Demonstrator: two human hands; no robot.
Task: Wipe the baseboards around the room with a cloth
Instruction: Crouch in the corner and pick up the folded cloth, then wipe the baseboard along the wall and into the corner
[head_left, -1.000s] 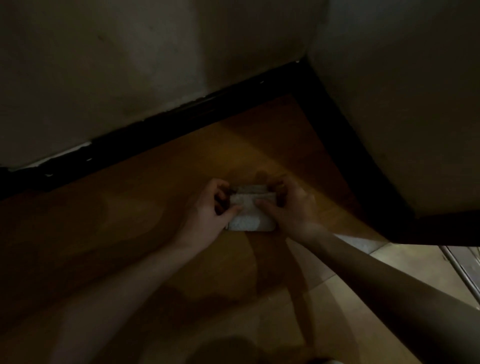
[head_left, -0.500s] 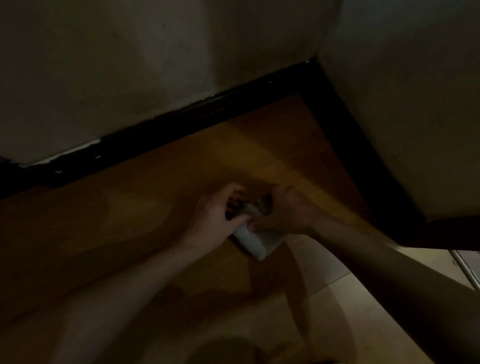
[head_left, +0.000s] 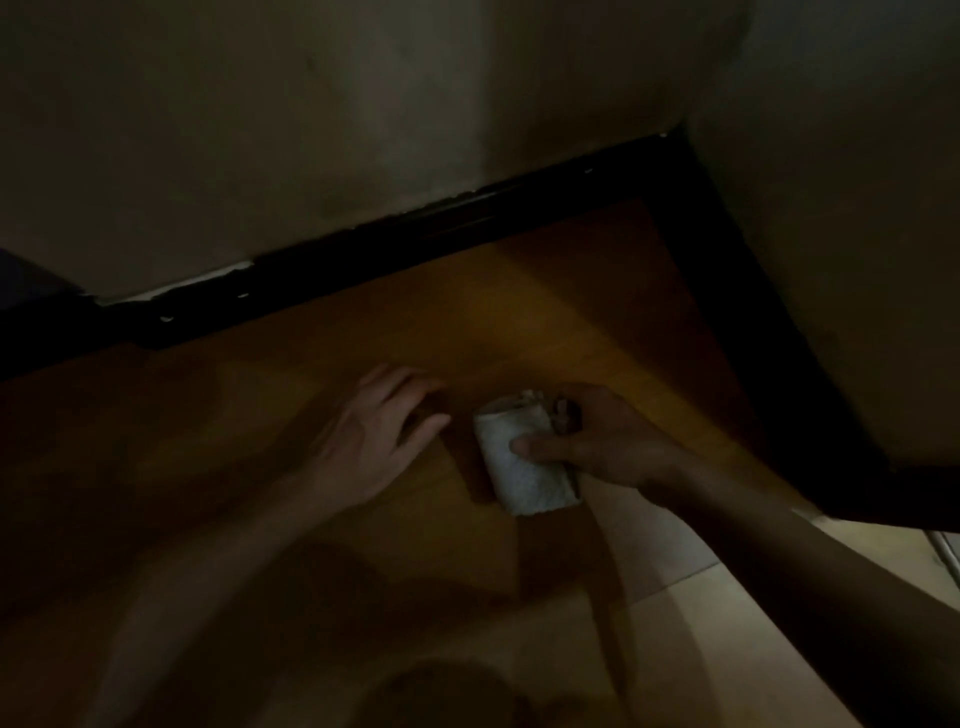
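A pale back wall (head_left: 311, 130) and side wall (head_left: 857, 260) meet at a corner (head_left: 681, 127). Below the corner spreads an orange-brown wood floor (head_left: 545, 322). Farther below, pale tiles (head_left: 691, 639) adjoin it.

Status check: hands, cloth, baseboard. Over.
Right hand grips folded white cloth. Left hand open, apart from it. Cloth not yet at black baseboard; only wooden floor between.

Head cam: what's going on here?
A person is working in a dim room corner. The right hand grips a folded white cloth, thumb across it, over the wooden floor. The left hand is open beside the cloth, not touching it. The black baseboard runs along both walls; the cloth is not on it yet.
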